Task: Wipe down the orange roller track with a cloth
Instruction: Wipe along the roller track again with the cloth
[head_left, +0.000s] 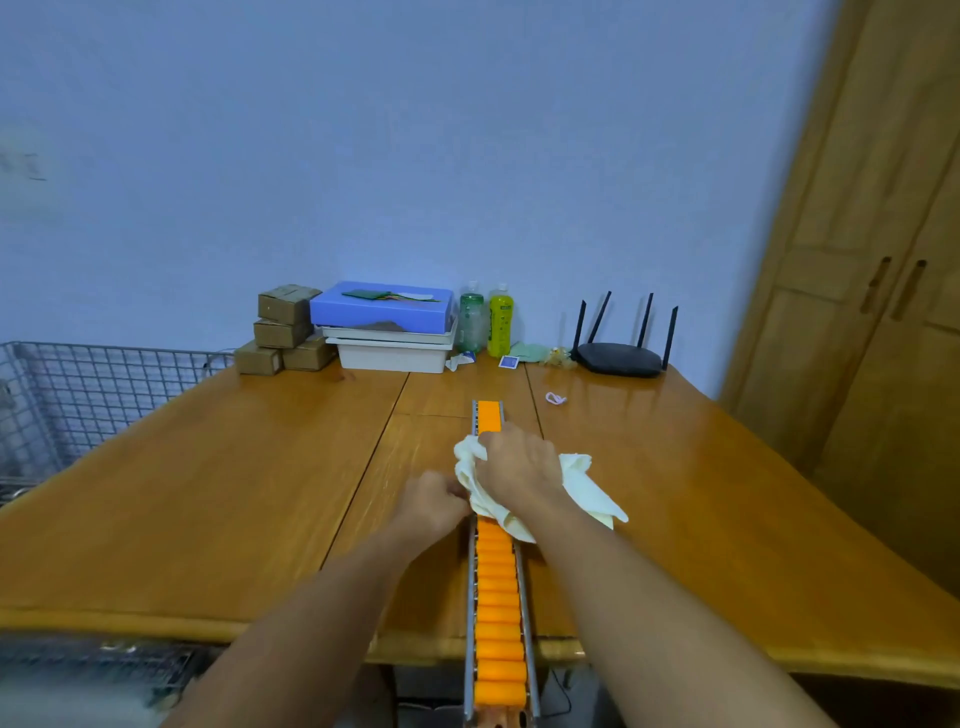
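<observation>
Head view: right hand (519, 462) presses a bunched cream cloth (582, 486) onto the orange roller track (497, 597), fingers curled over it near the far end. Left hand (434, 501), fingers closed, steadies the rail beside the cloth. Wiping seems under way; next likely a stroke along the rollers beyond the fingertips. Bottle labels are unreadable.

**Two bare arms, nothing worn**

The person shows only two arms. Both are bare all the way up, with no sleeve in view. The left hand (434, 501) and right hand (519, 465) have no gloves, rings or watch.
</observation>
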